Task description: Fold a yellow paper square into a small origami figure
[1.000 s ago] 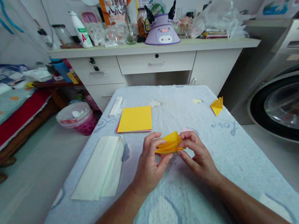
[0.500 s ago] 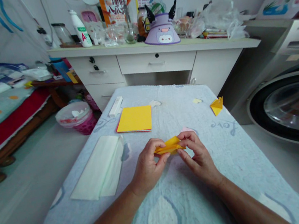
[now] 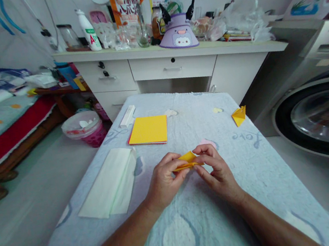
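A small folded yellow paper (image 3: 189, 157) is held between both hands above the cloth-covered table. My left hand (image 3: 167, 178) pinches its left end with thumb and fingers. On the right end, my right hand (image 3: 216, 167) grips it the same way, and the fingertips of both hands nearly meet. Beyond them lies a square stack of paper (image 3: 148, 130) with a yellow sheet on top. A folded yellow paper piece (image 3: 239, 116) rests near the table's right edge.
A pale folded cloth or tissue (image 3: 108, 186) lies on the table's left side, with a white narrow box (image 3: 127, 116) behind it. A cluttered white desk (image 3: 174, 68) stands beyond the table. A pink bin (image 3: 95, 136) is at left, a washing machine (image 3: 326, 120) at right.
The fingers of my left hand have slid a little to the right over the yellow paper. The paper's folds look flatter and narrower between the fingertips.
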### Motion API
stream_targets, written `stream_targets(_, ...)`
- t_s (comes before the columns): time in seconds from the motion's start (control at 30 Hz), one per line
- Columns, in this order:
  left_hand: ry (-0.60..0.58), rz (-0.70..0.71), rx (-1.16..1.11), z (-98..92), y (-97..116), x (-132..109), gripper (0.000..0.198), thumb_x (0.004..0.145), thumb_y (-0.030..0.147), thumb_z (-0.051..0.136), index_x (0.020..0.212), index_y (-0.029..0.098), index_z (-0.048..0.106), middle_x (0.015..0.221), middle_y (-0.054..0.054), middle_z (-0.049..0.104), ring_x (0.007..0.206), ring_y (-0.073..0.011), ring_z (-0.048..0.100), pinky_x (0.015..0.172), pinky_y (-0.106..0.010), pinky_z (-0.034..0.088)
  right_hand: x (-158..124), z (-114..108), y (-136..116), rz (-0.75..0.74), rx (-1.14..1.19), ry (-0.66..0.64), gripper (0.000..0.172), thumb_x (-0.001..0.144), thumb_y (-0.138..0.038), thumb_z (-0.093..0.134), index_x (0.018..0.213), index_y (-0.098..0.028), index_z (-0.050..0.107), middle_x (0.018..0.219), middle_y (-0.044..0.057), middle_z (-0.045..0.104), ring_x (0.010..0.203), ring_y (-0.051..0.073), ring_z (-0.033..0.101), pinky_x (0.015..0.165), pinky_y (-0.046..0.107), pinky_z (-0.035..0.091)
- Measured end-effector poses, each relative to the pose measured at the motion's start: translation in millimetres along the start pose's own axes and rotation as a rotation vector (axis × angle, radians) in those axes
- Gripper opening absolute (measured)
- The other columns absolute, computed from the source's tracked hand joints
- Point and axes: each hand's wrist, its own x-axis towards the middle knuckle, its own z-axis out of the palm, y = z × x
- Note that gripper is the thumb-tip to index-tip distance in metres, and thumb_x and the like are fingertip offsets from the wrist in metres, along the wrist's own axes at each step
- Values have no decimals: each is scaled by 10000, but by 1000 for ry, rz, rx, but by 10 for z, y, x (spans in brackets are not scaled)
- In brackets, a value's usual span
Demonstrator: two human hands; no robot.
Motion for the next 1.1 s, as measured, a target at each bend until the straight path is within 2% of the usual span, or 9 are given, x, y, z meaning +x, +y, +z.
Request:
stream_targets(0.17, 35, -112, -112, -5, -5, 17, 92, 776, 154, 669, 831, 199, 727, 855, -26, 612, 797, -148, 615, 676, -221, 499, -3, -15, -17, 16, -25, 2, 225, 888, -189, 569, 1095, -271, 597, 1114, 67, 525, 1078, 222, 532, 895, 413, 483)
stream_targets(0.27, 79, -186, -192, -22, -18, 31, 64, 768, 212, 696, 815, 177, 722, 877, -37, 599, 831, -164, 609, 696, -230, 502, -17, -28, -14, 61, -2, 74, 299, 883, -209, 574, 1175, -257, 527, 1113, 76, 535, 1011, 215, 539, 827, 385, 496)
stream_targets(0.33, 114, -225, -251, -35, -18, 44, 90, 756, 239, 714, 804, 163, 716, 888, -40, 589, 838, -167, 596, 698, -230, 499, -18, -37, -16, 87, 18, 129, 224, 885, -211, 573, 1104, -240, 532, 1028, 60, 547, 908, 192, 543, 773, 355, 489)
stream_targets(0.4, 139, -253, -314, -45, -14, 54, 113, 742, 254, 729, 782, 152, 700, 872, -31, 578, 802, -153, 579, 663, -216, 486, -9, -46, -29, 80, 6, 139, 60, 895, -200, 562, 949, -224, 550, 899, 30, 543, 827, 171, 533, 737, 329, 466)
stream_targets(0.43, 141, -268, -341, -48, -13, 56, 126, 740, 262, 731, 776, 149, 690, 855, -24, 572, 768, -142, 568, 632, -207, 477, -2, -49, -39, 67, -8, 131, 31, 901, -193, 556, 885, -220, 548, 850, 19, 538, 800, 164, 527, 722, 319, 453)
stream_targets(0.5, 133, -308, -384, -48, -19, 52, 146, 749, 280, 725, 792, 151, 673, 814, -6, 566, 698, -121, 544, 576, -194, 457, 12, -50, -59, 52, -30, 120, 91, 910, -180, 545, 825, -214, 545, 801, 8, 539, 769, 154, 522, 701, 305, 436)
stream_targets(0.67, 130, -393, -437, -33, -51, 32, 196, 764, 307, 720, 872, 159, 651, 774, 7, 613, 661, -115, 555, 559, -190, 461, 12, -25, -57, 100, -26, 171, 60, 912, -176, 554, 868, -214, 566, 803, 5, 564, 744, 144, 537, 676, 290, 446)
stream_targets(0.83, 143, -424, -458, -21, -47, 39, 219, 758, 328, 728, 857, 152, 643, 749, 8, 637, 618, -102, 556, 540, -184, 472, 1, -15, -26, 86, -49, 140, 81, 915, -171, 545, 865, -211, 595, 797, 16, 601, 748, 153, 566, 692, 301, 465)
stream_targets(1.1, 85, -418, -479, -5, -70, 32, 260, 754, 302, 731, 946, 145, 653, 854, -27, 667, 717, -141, 609, 588, -226, 528, -6, -9, -25, 59, -86, 119, 110, 915, -157, 528, 959, -211, 614, 862, 36, 626, 799, 166, 588, 727, 318, 485)
